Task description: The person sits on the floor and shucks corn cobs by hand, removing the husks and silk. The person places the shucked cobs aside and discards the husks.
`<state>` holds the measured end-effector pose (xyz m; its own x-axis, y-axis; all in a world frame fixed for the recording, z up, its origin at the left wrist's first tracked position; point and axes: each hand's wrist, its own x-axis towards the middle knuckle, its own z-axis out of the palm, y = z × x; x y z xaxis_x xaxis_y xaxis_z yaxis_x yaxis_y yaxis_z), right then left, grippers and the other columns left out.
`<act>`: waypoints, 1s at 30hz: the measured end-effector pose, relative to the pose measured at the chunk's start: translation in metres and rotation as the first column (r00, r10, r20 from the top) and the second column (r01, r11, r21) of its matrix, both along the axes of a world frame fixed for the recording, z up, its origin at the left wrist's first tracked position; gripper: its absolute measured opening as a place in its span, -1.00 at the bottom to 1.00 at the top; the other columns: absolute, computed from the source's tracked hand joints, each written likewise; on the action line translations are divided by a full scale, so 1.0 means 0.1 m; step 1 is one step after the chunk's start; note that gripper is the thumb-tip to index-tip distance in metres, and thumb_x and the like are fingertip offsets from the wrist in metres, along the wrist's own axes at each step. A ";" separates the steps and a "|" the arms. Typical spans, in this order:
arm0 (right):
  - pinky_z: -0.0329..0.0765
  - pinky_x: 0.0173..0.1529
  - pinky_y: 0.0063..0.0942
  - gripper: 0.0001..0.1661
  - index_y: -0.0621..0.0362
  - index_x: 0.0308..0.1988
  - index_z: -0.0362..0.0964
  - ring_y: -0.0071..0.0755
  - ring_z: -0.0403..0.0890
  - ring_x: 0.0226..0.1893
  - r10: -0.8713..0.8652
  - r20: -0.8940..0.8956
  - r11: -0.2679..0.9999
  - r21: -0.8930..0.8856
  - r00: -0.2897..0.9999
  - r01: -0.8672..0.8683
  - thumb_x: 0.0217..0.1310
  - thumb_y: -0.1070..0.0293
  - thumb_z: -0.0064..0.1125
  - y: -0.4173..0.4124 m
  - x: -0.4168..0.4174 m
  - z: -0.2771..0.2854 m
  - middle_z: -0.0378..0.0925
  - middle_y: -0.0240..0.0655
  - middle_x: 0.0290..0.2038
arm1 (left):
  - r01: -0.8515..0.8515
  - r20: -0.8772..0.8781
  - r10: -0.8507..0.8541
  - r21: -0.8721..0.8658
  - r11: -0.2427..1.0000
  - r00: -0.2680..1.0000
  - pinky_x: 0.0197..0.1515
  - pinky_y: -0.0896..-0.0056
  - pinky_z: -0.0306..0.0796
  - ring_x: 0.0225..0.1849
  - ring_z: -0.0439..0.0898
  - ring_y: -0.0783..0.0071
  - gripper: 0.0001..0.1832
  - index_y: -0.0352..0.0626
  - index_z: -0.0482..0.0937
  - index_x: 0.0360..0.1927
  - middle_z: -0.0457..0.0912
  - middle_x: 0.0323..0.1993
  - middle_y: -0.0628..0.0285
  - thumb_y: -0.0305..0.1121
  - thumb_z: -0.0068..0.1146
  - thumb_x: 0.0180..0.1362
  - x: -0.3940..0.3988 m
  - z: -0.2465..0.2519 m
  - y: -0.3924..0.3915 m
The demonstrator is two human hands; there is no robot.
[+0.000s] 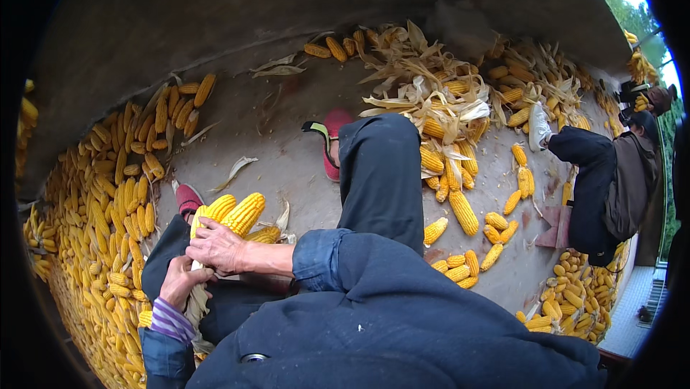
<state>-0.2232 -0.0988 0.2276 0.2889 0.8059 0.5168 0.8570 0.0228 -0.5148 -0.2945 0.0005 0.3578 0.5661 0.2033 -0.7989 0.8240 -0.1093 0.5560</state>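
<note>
A bunch of yellow corn cobs (243,213) is held over my lap, its husks peeled back. My right hand (220,246) lies across the base of the bunch, fingers wrapped around it. Just below, my left hand (182,283) pinches the pale dry husks (197,305), which trail down past my purple-striped cuff. The fingers of both hands meet at the husks; how the husks are joined there is hidden. Another corn cob (264,235) shows just beyond my right wrist, and I cannot tell whether it belongs to the bunch.
A large heap of corn cobs (116,238) fills the left side. Half-husked corn (431,98) is piled ahead along a wall (242,6). Loose cobs (463,214) lie on the concrete floor (291,173) at right. A person (620,173) sits at far right beside another corn heap (574,297).
</note>
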 end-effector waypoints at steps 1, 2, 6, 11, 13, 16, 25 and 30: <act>0.23 0.20 -0.12 -0.65 0.00 -0.36 0.42 -0.30 0.49 -0.17 0.034 0.007 0.999 -0.021 0.999 -0.034 -0.29 0.17 0.25 0.01 0.02 0.05 0.46 -0.38 -0.40 | 0.011 0.024 -0.011 -0.013 1.000 1.000 -0.52 0.44 0.57 -0.46 0.60 0.43 -0.67 -0.45 0.49 -0.22 0.59 -0.41 0.14 -0.49 0.24 -0.09 -0.07 0.00 0.03; 0.24 0.18 -0.13 -0.68 -0.01 -0.42 0.45 -0.29 0.47 -0.19 0.067 0.013 0.997 -0.044 0.998 -0.067 -0.32 0.16 0.26 0.03 0.04 0.10 0.45 -0.39 -0.41 | -0.024 0.074 0.028 -0.044 0.999 0.997 -0.50 0.45 0.57 -0.43 0.60 0.44 -0.63 -0.43 0.47 -0.18 0.58 -0.38 0.15 -0.50 0.26 -0.09 -0.12 0.03 0.01; 0.23 0.15 -0.09 -0.70 0.00 -0.48 0.52 -0.26 0.44 -0.08 0.251 0.024 0.968 0.009 0.968 -0.251 -0.39 0.18 0.28 0.01 0.09 0.18 0.51 -0.37 -0.36 | 0.052 0.118 -0.040 -0.096 0.994 0.992 -0.39 0.50 0.52 -0.37 0.59 0.51 -0.53 -0.32 0.42 -0.10 0.58 -0.36 0.23 -0.56 0.34 -0.14 -0.35 0.05 -0.01; 0.44 -0.12 -0.14 -0.75 0.11 -0.49 0.53 -0.06 0.61 -0.49 0.410 -0.156 0.871 -0.226 0.898 -0.437 -0.34 0.27 0.28 0.01 0.04 0.29 0.56 -0.19 -0.58 | 0.292 0.121 -0.554 0.747 0.597 0.823 -0.29 -0.02 0.41 -0.38 0.55 -0.25 -0.45 -0.29 0.40 -0.03 0.54 -0.50 -0.23 -0.55 0.30 -0.18 -0.69 -0.30 -0.06; 0.50 -0.37 -0.15 -0.77 0.15 -0.54 0.52 -0.01 0.60 -0.51 0.362 -0.286 0.881 -0.207 0.887 -0.427 -0.35 0.29 0.27 -0.06 0.03 0.24 0.55 -0.13 -0.59 | 0.306 -0.058 -0.498 0.848 0.433 0.865 -0.32 -0.10 0.38 -0.38 0.55 -0.24 -0.42 -0.25 0.35 0.05 0.55 -0.50 -0.22 -0.59 0.20 -0.14 -0.67 -0.33 -0.22; 0.50 -0.46 -0.15 -0.86 0.08 -0.60 0.54 -0.06 0.62 -0.51 0.328 -0.337 0.855 -0.293 0.883 -0.429 -0.39 0.34 0.19 0.01 -0.09 -0.04 0.57 -0.18 -0.58 | 0.309 -0.108 -0.493 0.885 0.349 0.864 -0.39 -0.07 0.39 -0.46 0.55 -0.19 -0.17 -0.18 0.16 0.31 0.56 -0.53 -0.17 -0.61 0.13 -0.15 -0.59 -0.31 -0.40; 0.48 -0.24 -0.04 -0.75 0.27 -0.48 0.55 0.16 0.59 -0.32 0.207 -0.638 0.836 -0.278 0.742 -0.472 -0.31 0.39 0.09 -0.30 0.01 0.25 0.56 0.05 -0.46 | 0.311 -0.145 -0.633 0.937 0.160 0.760 -0.43 0.07 0.46 -0.47 0.58 0.05 -0.20 -0.24 0.27 0.27 0.57 -0.51 0.01 -0.58 0.09 -0.21 -0.57 -0.43 -0.37; 0.47 -0.25 -0.03 -0.75 0.26 -0.48 0.54 0.15 0.58 -0.33 0.242 -0.661 0.833 -0.233 0.711 -0.501 -0.27 0.36 0.09 -0.30 -0.01 0.30 0.57 0.05 -0.45 | 0.219 -0.086 -0.674 0.969 0.115 0.734 -0.42 0.07 0.46 -0.46 0.57 0.04 -0.29 -0.28 0.37 0.17 0.56 -0.51 0.02 -0.61 0.08 -0.23 -0.60 -0.38 -0.39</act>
<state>-0.2240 -0.1285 0.2574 0.0569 0.9983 -0.0100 0.3433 -0.0290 -0.9388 -0.3541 -0.0387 0.3196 0.9737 0.2246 -0.0370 0.2228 -0.9737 -0.0476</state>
